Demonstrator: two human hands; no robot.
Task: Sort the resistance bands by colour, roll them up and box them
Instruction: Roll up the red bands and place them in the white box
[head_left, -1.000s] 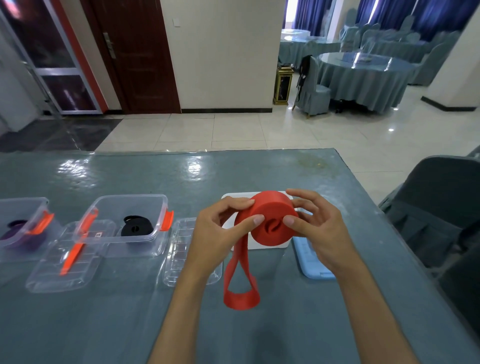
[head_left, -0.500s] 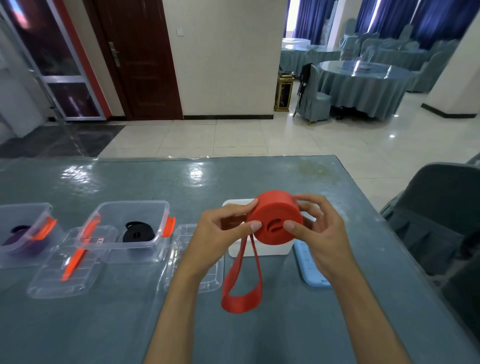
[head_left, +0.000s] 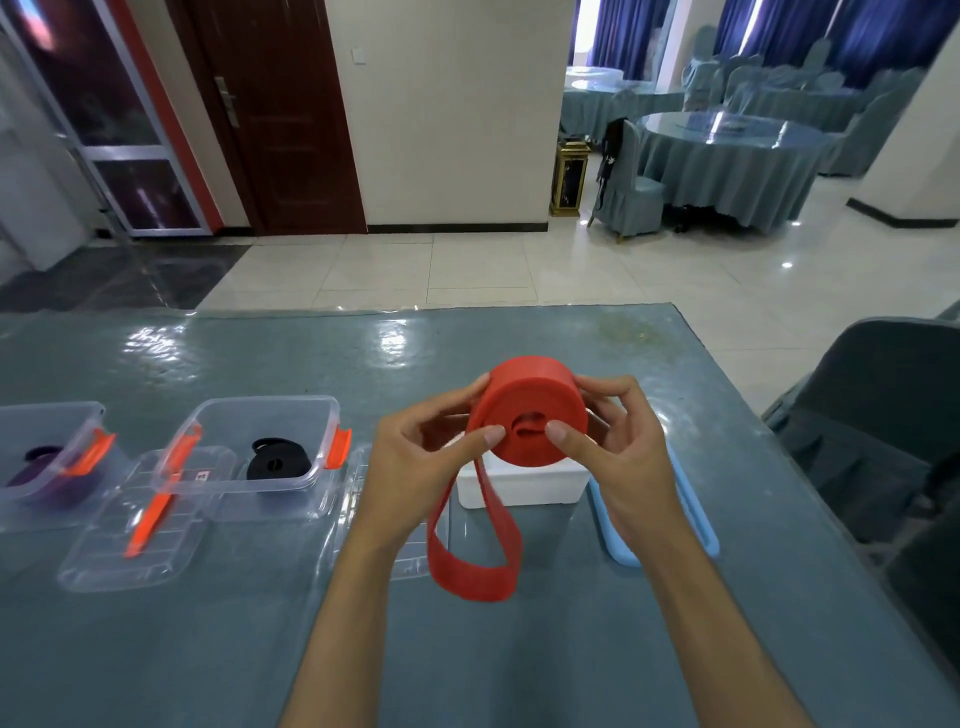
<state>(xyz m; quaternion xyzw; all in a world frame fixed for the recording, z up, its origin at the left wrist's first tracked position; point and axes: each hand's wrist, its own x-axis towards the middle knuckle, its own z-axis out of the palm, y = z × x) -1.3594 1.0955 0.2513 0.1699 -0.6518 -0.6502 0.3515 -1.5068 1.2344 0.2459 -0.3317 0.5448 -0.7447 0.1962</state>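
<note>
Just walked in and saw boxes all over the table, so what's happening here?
A person is rolling up a red resistance band, gripping the roll with the left hand and the right hand; a loose loop hangs down unrolled. On the table, one clear box holds a black band, another clear box a purple band. A white box sits behind the roll.

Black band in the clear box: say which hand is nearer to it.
Left. The left hand holds the red roll just right of the clear box holding the black band; the right hand grips the roll's far side.
</note>
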